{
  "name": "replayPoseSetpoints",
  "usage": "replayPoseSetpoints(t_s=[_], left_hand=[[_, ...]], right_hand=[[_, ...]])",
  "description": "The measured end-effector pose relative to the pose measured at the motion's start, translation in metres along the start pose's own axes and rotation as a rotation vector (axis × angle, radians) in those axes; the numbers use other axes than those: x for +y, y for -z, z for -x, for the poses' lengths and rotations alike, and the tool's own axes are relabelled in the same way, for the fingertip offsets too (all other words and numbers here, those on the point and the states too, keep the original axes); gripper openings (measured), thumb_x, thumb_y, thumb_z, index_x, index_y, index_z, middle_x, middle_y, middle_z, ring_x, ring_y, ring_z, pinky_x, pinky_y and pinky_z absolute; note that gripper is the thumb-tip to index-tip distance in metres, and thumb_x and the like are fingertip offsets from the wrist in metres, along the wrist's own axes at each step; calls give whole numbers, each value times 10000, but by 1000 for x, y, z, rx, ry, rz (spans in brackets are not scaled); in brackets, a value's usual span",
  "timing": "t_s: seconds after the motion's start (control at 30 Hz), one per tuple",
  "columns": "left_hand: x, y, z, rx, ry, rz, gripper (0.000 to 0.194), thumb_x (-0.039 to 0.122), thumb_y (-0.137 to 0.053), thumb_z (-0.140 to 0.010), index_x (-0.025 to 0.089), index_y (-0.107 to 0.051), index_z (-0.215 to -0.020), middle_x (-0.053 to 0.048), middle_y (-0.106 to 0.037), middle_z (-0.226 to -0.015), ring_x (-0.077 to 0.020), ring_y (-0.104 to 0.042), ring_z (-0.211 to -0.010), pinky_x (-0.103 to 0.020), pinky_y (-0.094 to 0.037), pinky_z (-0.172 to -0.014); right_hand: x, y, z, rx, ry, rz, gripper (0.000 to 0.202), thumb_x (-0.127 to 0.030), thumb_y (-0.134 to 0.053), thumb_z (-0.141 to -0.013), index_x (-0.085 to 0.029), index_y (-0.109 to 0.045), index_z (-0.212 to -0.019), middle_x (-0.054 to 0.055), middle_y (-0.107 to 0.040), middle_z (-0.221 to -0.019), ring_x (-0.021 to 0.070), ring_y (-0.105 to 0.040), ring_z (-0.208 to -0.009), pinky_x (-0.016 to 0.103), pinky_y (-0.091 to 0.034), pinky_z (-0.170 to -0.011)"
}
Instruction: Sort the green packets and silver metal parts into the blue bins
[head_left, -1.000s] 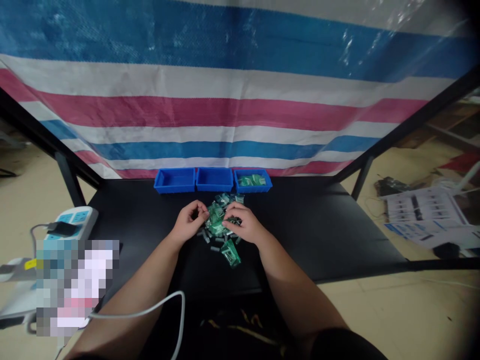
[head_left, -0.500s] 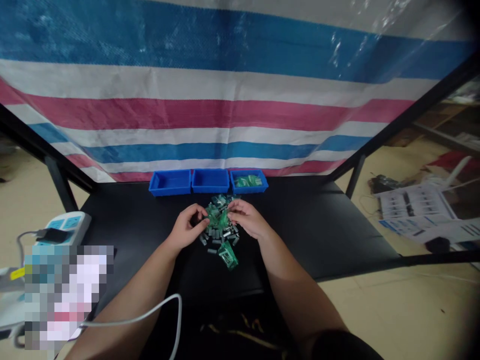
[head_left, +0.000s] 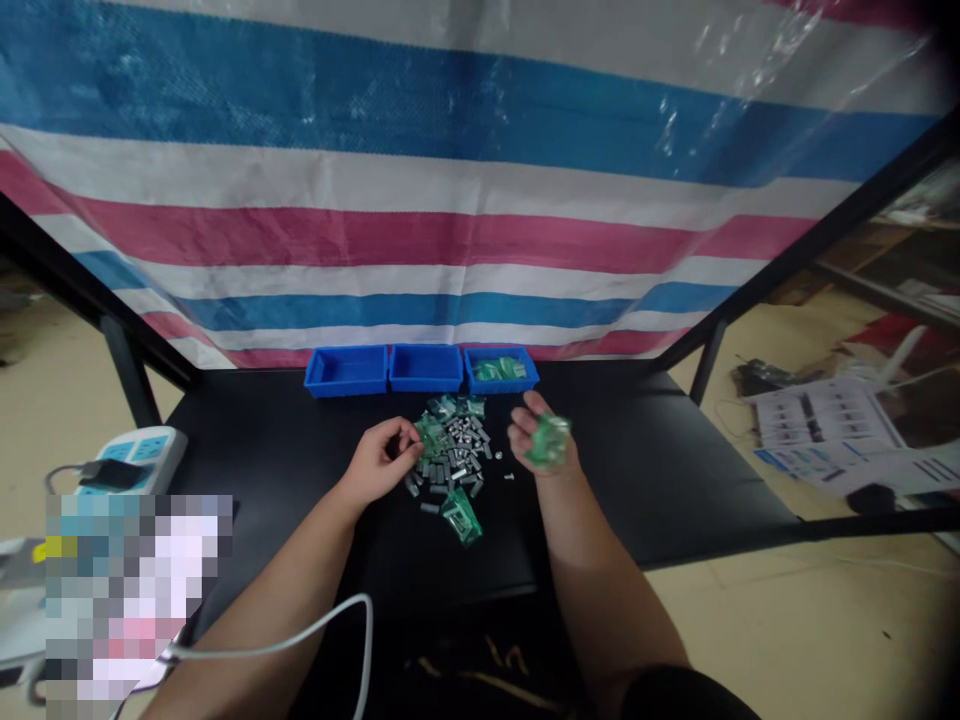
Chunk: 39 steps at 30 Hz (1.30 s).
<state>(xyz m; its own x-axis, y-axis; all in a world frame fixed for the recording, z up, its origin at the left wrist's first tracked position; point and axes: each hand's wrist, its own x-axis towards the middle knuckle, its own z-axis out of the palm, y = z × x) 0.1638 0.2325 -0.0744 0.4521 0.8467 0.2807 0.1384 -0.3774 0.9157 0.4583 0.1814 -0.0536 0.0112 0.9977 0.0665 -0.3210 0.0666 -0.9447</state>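
Observation:
My left hand (head_left: 386, 457), fingers curled and thumb close to them, pinches the edge of a green plastic packet (head_left: 430, 436) at the left of a pile. My right hand (head_left: 541, 440) is raised to the right of the pile, palm turned up, with another green plastic packet (head_left: 552, 441) held on its fingers; it is blurred. Small grey and silvery metal pieces (head_left: 459, 450) make up the pile between the hands. One more green packet (head_left: 462, 517) lies at its near edge, and several packets (head_left: 450, 405) lie at its far edge.
Three blue bins stand along the back: a left bin (head_left: 308, 378), a middle bin (head_left: 426, 388) and a right bin (head_left: 501, 386) holding green packets. A power strip (head_left: 161, 450) sits at the left. A white cable (head_left: 300, 640) crosses my left forearm. Striped sheeting (head_left: 450, 240) hangs behind.
My right hand has moved right, away from the pile, and turned up with a green packet. More metal pieces show in the pile. My left hand has stayed at its left side.

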Motion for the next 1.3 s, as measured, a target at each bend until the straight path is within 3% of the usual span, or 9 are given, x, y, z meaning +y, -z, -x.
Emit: replayPoseSetpoints(t_s=[0.07,0.17,0.33,0.53,0.63,0.73,0.9,1.07,1.3], left_hand=[[1,-1,0,-13,12,7,144,314,-691,-870,181,-639,-864,40,-447,-669,-113,-433,-603,-235,-359,-585],[2,-2,-1,-29,3,2,132,300,-686,-873,176,-641,-861,41,-447,-668,-112,-440,-612,-235,-372,-603],[2,-3,-2,-54,-2,-23,121,281,-675,-876,167,-643,-852,47,-441,-667,-104,-439,-614,-230,-370,-609],[-2,-3,-2,-57,4,-27,107,267,-672,-874,165,-646,-856,52,-437,-662,-101,-427,-608,-226,-354,-593],[-2,-2,-2,-49,2,-18,98,257,-676,-869,165,-644,-860,53,-440,-661,-101,-431,-613,-228,-363,-607],[-3,-3,-3,-53,11,0,101,261,-674,-865,165,-644,-864,53,-441,-661,-103,-430,-610,-228,-359,-600],[-5,-2,-3,-49,16,13,101,262,-664,-863,165,-639,-868,56,-431,-659,-105,-423,-611,-230,-360,-606],[-6,-1,-4,-48,12,8,94,258,-649,-868,165,-637,-852,53,-435,-666,-107,-437,-629,-238,-378,-643],[-7,-1,-5,-45,24,28,92,258,-648,-864,168,-637,-849,55,-440,-656,-104,-428,-610,-230,-369,-622]], right_hand=[[0,13,-2,145,61,259,347,-498,-557,-980,-246,-488,-751,-106,-463,-505,69,-406,-353,155,-365,-355],[4,24,-11,301,152,599,292,-433,-562,-968,-208,-580,-784,-97,-576,-580,64,-523,-437,174,-522,-433],[11,22,-22,621,335,429,337,-472,-762,-818,-213,-603,-962,-30,-667,-778,140,-672,-698,315,-669,-644],[26,22,-27,563,210,255,418,-394,-825,-709,-228,-577,-1002,-40,-644,-818,144,-672,-785,403,-664,-795],[32,25,-29,614,212,289,523,-368,-825,-669,-251,-494,-1056,-43,-655,-856,160,-683,-776,381,-655,-734],[26,32,-37,664,241,501,544,-392,-788,-714,-259,-445,-1116,-14,-691,-902,174,-688,-743,337,-618,-668],[-1,43,-74,611,347,968,311,-358,-704,-793,-230,-552,-1033,54,-732,-948,213,-720,-826,354,-573,-790],[-14,54,-109,434,215,1236,81,-258,-652,-814,-221,-620,-879,44,-738,-853,218,-728,-838,341,-561,-819],[-16,59,-121,357,108,1440,33,-247,-683,-802,-216,-683,-791,44,-753,-861,226,-715,-853,342,-542,-850]])
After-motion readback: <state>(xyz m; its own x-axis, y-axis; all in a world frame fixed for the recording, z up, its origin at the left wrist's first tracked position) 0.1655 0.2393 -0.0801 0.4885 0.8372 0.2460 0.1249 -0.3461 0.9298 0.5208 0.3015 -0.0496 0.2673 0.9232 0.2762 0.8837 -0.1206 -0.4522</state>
